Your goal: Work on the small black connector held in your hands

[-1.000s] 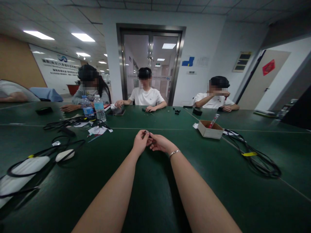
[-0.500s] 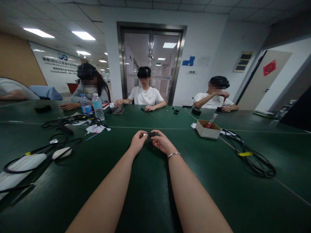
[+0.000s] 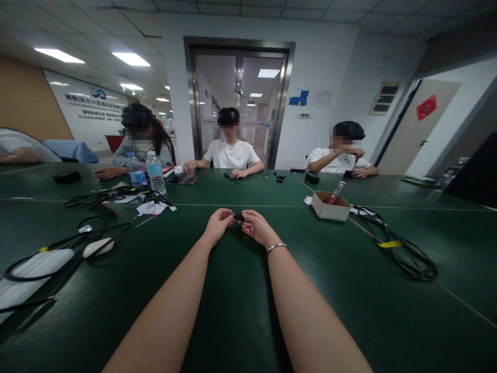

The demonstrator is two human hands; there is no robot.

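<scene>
My left hand (image 3: 217,225) and my right hand (image 3: 258,228) meet over the middle of the green table (image 3: 229,290), fingertips close together. A small black object (image 3: 238,216) spans the gap between them. Right-hand fingers pinch it from its right side. At its left end my left thumb and fingers are closed on a small piece, which looked shiny a moment earlier and is now mostly covered by the fingertips. Whether the two pieces are joined I cannot tell, and their exact kind is too small to make out.
On the right stand a cardboard box (image 3: 330,208) holding a red-and-clear tube and a coiled black cable (image 3: 411,259). To the left lie tangled cables (image 3: 104,197), paper scraps (image 3: 152,208), a white mouse (image 3: 98,247) and water bottles (image 3: 156,176). Several people sit across the table.
My hands have come together: the gap between the left hand's shiny piece and the right hand's black object has closed. The camera view has shifted slightly.
</scene>
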